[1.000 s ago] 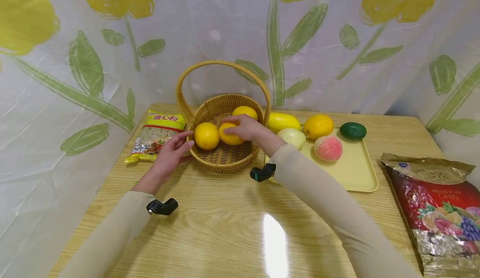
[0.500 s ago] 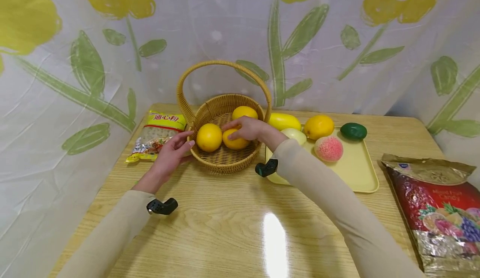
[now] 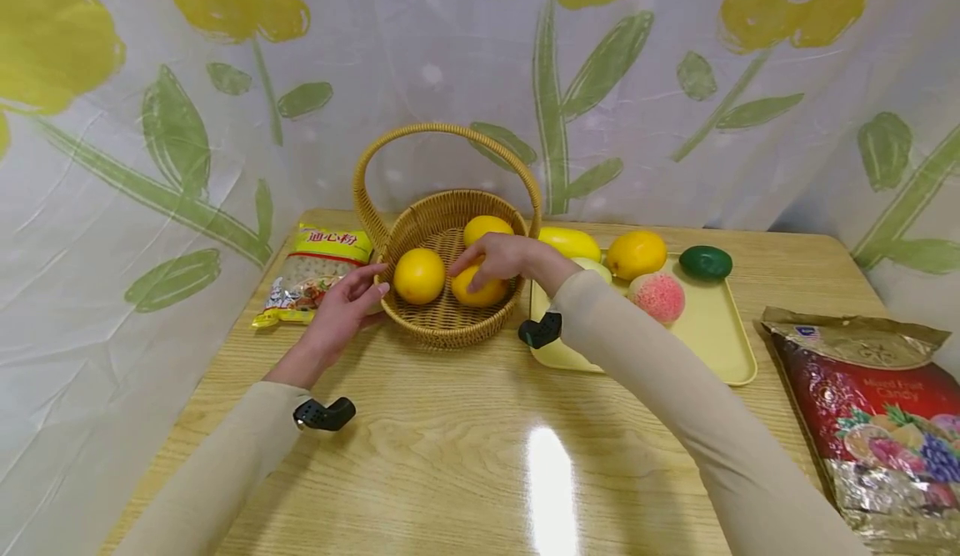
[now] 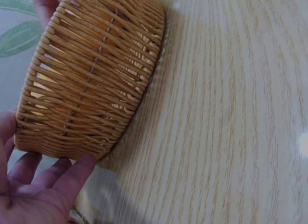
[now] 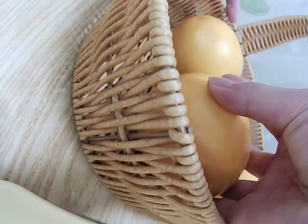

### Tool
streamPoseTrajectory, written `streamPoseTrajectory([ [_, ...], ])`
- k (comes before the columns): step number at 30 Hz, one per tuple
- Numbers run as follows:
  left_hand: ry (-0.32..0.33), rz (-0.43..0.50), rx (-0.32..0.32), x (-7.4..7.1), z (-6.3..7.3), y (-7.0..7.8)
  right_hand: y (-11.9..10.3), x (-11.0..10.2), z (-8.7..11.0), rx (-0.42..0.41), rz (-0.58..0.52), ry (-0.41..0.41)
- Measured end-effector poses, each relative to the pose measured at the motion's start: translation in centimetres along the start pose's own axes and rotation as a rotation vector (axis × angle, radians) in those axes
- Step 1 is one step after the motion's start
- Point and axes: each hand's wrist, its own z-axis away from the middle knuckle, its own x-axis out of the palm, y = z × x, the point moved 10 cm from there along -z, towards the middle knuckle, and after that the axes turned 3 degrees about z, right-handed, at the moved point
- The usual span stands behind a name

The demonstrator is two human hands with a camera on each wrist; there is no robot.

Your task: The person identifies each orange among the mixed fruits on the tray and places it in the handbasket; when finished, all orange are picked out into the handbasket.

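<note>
A woven wicker basket (image 3: 450, 335) with a tall arched handle stands at the back of the table. My left hand (image 3: 343, 304) holds its left side, thumb at the rim and fingers against the outer wall, as the left wrist view shows. Inside the basket, my right hand (image 3: 501, 257) grips an oval yellow-orange fruit (image 5: 219, 137), with the thumb on top and the fingers round its far side. A rounder yellow-orange fruit (image 3: 419, 276) lies to its left, and another yellow fruit (image 3: 487, 227) sits behind, partly hidden by the right hand.
Right of the basket is a pale yellow tray (image 3: 716, 348) with a pink peach (image 3: 658, 296), a dark green fruit (image 3: 705, 263) and several yellow fruits. A pasta bag (image 3: 315, 268) lies left of the basket. A red candy bag (image 3: 870, 406) lies at right.
My right hand and the oval fruit have shifted right and slightly nearer inside the basket. The rounder fruit has moved a little right too. My left hand stays at the basket.
</note>
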Motion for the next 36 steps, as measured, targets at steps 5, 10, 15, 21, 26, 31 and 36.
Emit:
streamPoseTrajectory([
  [5,-0.012,-0.007,-0.004,0.1,-0.1,-0.2,0.2,0.2,0.0,0.000,-0.007,-0.018],
  [10,-0.010,-0.003,-0.005,0.2,-0.1,-0.3,0.0,0.3,0.0,-0.022,0.036,-0.021],
  [15,-0.007,-0.001,-0.006,0.1,-0.2,-0.5,-0.2,0.4,0.4,-0.029,0.082,-0.004],
  [21,-0.011,-0.004,-0.004,0.2,-0.2,-0.5,-1.7,0.4,2.1,-0.146,0.235,0.035],
  [26,-0.017,-0.001,0.003,0.2,-0.3,-0.5,-3.8,0.3,5.2,-0.296,0.372,0.123],
  [31,-0.012,0.004,0.007,0.0,-0.4,-0.4,-3.6,-0.3,8.8,-0.269,0.303,0.199],
  [36,-0.011,-0.003,0.005,-0.1,-0.3,-0.4,-1.6,-1.8,12.4,-0.211,0.184,0.260],
])
